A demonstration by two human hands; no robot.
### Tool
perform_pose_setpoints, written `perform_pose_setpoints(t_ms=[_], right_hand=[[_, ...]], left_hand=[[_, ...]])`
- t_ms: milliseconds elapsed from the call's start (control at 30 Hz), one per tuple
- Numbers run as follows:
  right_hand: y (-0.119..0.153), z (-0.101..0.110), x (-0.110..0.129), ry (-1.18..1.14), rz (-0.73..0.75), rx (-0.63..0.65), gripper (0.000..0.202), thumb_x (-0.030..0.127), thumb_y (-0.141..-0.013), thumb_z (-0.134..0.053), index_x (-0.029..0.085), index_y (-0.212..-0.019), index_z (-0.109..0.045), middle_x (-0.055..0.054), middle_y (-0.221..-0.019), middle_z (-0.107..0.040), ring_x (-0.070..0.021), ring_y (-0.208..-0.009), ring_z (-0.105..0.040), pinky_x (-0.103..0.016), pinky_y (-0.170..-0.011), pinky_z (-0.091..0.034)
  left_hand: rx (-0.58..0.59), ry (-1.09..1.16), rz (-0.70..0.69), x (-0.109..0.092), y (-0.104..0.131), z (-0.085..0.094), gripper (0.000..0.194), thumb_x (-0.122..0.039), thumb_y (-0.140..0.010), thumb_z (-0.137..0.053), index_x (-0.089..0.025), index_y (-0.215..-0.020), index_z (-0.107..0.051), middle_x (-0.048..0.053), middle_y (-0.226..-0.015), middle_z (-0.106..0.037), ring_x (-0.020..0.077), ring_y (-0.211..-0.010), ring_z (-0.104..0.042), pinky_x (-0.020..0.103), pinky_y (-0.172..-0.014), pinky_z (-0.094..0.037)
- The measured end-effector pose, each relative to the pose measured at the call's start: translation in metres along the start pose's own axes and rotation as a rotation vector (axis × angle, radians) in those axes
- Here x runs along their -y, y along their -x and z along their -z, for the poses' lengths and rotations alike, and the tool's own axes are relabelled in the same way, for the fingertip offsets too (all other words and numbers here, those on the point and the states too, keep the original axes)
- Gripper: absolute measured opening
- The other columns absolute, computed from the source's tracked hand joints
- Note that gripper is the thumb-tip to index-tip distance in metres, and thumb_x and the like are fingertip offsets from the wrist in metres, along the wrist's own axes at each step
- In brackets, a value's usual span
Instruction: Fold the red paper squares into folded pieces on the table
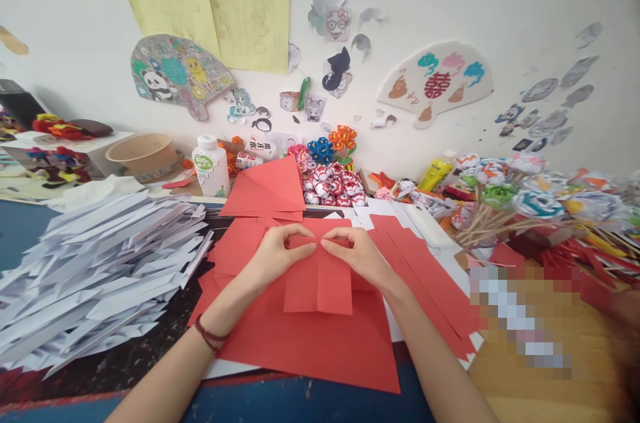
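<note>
A creased red paper sheet (319,286) hangs between my hands, with a vertical fold line down its middle. My left hand (283,250) pinches it near the top centre between thumb and fingers. From the other side my right hand (353,253) pinches it close by, the two thumb tips almost meeting. Beneath lies a larger red sheet (320,356). More red paper (265,190) is piled just beyond my hands, and long red strips (425,276) lie by my right forearm.
Folded white paper pieces (100,276) form a big heap on the left. A white bottle (211,166) and a round wooden tub (143,155) stand behind it. Red-and-white paper flowers (335,184) sit at the back. Stemmed paper flowers (500,206) lie right; a blurred area covers the right front.
</note>
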State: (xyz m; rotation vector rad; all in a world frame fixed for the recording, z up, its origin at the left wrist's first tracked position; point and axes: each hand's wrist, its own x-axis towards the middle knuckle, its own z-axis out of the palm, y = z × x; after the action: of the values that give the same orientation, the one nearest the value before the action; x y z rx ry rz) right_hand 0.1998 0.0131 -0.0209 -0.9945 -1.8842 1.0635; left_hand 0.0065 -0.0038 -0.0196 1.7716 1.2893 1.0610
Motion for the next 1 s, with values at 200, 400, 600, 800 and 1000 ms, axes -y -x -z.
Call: perform_pose_setpoints(t_ms=[200,400,600,800,1000], right_hand=[[0.000,-0.001,0.000,0.000,0.005,0.021,0.018,0.033,-0.084,-0.058,0.021,-0.079,-0.071,-0.002,-0.083,-0.069,-0.0198,-0.082,-0.062,-0.030,-0.075,-0.045],[0.001,-0.002,0.000,-0.041,-0.005,0.035,0.019,0.033,-0.083,-0.059,0.020,-0.074,-0.070,-0.002,-0.077,-0.068,-0.0182,-0.076,-0.061,-0.029,-0.071,-0.046],[0.000,-0.003,-0.003,-0.063,0.023,0.015,0.017,0.029,-0.082,-0.060,0.020,-0.072,-0.071,-0.002,-0.073,-0.067,-0.0176,-0.071,-0.060,-0.029,-0.067,-0.046],[0.000,-0.005,-0.003,-0.091,0.022,-0.039,0.015,0.027,-0.081,-0.061,0.021,-0.074,-0.072,-0.002,-0.076,-0.070,-0.0188,-0.074,-0.062,-0.030,-0.068,-0.048],[0.001,-0.005,-0.005,-0.136,0.010,-0.058,0.014,0.025,-0.081,-0.061,0.020,-0.074,-0.073,-0.003,-0.077,-0.070,-0.0191,-0.074,-0.063,-0.029,-0.067,-0.048]], left_hand=[[0.019,-0.032,-0.067,0.001,0.000,-0.001,0.017,-0.032,-0.080,-0.058,-0.020,-0.082,-0.070,0.002,-0.085,-0.072,0.0183,-0.077,-0.063,0.026,-0.073,-0.044],[0.028,-0.035,-0.128,0.001,0.002,-0.005,0.011,-0.026,-0.081,-0.058,-0.019,-0.077,-0.066,0.002,-0.080,-0.071,0.0169,-0.076,-0.064,0.025,-0.073,-0.045],[0.030,-0.015,-0.184,-0.003,0.005,-0.008,0.012,-0.022,-0.083,-0.054,-0.018,-0.078,-0.064,0.002,-0.079,-0.068,0.0159,-0.075,-0.061,0.024,-0.072,-0.045],[-0.005,0.023,-0.177,-0.006,0.006,-0.010,0.013,-0.023,-0.085,-0.054,-0.017,-0.079,-0.064,0.003,-0.080,-0.068,0.0155,-0.077,-0.061,0.023,-0.072,-0.044],[-0.009,0.024,-0.174,-0.005,0.006,-0.011,0.015,-0.025,-0.087,-0.053,-0.017,-0.082,-0.065,0.002,-0.083,-0.068,0.0162,-0.080,-0.061,0.023,-0.074,-0.043]])
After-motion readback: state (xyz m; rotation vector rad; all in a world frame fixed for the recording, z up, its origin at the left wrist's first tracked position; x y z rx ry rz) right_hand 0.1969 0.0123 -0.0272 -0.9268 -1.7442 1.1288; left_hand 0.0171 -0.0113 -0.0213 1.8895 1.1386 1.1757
